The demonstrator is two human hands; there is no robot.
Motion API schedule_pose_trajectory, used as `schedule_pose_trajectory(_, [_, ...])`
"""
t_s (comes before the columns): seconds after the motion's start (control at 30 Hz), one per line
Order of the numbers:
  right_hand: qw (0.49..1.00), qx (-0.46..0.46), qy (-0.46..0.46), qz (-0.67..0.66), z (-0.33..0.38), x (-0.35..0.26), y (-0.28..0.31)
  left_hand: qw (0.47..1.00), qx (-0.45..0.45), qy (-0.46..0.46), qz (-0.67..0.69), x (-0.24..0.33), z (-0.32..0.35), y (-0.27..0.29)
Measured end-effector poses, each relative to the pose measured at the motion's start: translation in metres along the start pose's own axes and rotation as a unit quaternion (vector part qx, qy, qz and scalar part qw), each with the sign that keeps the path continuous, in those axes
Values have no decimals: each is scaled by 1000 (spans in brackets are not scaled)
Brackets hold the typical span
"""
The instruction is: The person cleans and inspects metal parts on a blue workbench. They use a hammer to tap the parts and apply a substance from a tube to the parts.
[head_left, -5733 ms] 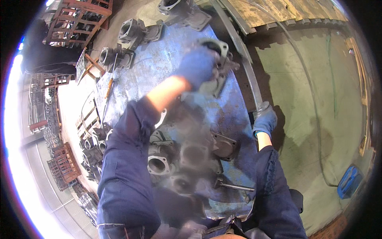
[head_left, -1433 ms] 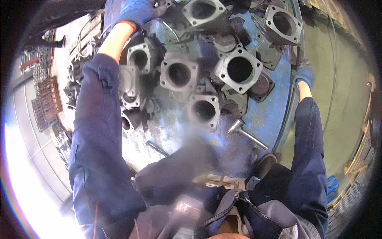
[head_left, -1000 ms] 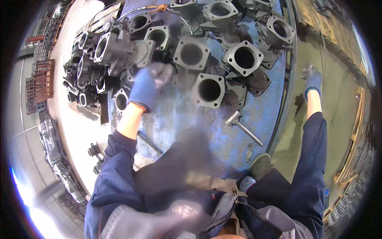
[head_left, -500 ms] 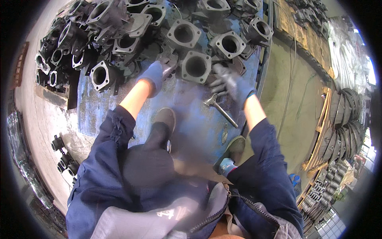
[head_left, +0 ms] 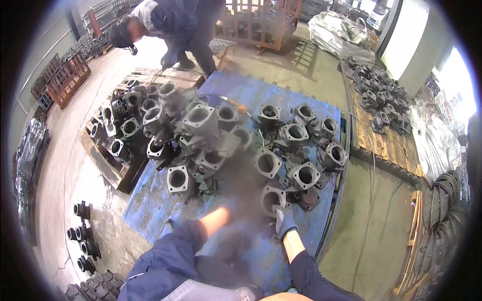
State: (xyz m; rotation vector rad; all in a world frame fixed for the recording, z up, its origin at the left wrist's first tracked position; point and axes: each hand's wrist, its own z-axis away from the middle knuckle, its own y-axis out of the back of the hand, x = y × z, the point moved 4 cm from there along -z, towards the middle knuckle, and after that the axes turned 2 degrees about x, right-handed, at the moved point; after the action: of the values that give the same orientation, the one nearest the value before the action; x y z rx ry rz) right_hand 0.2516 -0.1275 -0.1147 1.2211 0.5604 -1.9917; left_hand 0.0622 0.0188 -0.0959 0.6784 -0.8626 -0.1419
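My right hand (head_left: 285,221), in a blue-and-grey glove, grips the near rim of a dark cast-metal housing (head_left: 274,193) with a square flange and a round bore. That housing stands upright on the blue platform (head_left: 306,236). My left forearm (head_left: 215,221) reaches forward, but a dark blur hides the hand and its fingers. Close to this blur lie more castings, among them a tilted flanged housing (head_left: 179,179) on the left. Another housing (head_left: 267,163) stands just behind the one at my right hand.
Several housings crowd the platform's left side and a wooden pallet (head_left: 108,163). At the back left a person (head_left: 173,25) bends over. Behind stands a rusty cage (head_left: 261,22). To the right, another pallet (head_left: 369,135) bears castings. A cable (head_left: 371,200) runs along the floor.
The view has swung up and shows more of the surroundings, including the other person. My right hand has gone from open fingers over a hammer to the housing's rim. My left hand has become blurred.
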Motion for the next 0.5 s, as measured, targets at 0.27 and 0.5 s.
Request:
schedule_pose_trajectory(0.27, [911,-115,-138,-372,77,-64,-20,968,121,-187,-115,42,37,71])
schedule_pose_trajectory(0.5, [815,-286,-92,-494,50,-12,-4,984,77,-160,-27,77,41,70])
